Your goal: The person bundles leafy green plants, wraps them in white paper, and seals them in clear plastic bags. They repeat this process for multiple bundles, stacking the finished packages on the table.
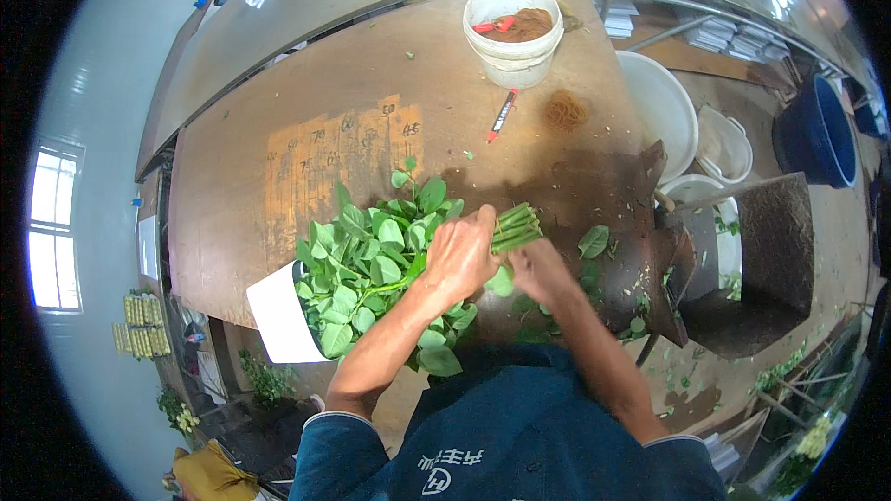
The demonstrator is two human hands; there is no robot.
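A bunch of green leafy stems (pixel 380 255), rose-like in its foliage, lies across the near part of the wooden table. White wrapping (pixel 290 315) covers its left end, so any blooms are hidden. My left hand (pixel 461 255) is closed around the stems just behind their cut ends (pixel 516 228), which point right. Close below those ends is my right hand (pixel 543 274), smeared by motion. Its fingers are partly hidden, and whether it holds anything does not show. Loose leaves (pixel 594 241) lie to its right.
A white bucket (pixel 513 70) with brown rubber bands and something red stands at the table's far side. Nearby are a red-and-black marker (pixel 502 117) and a pile of rubber bands (pixel 565 110). A wooden chute-like box (pixel 766 260) juts out right, beside white tubs (pixel 664 97) and a blue bin (pixel 817 134).
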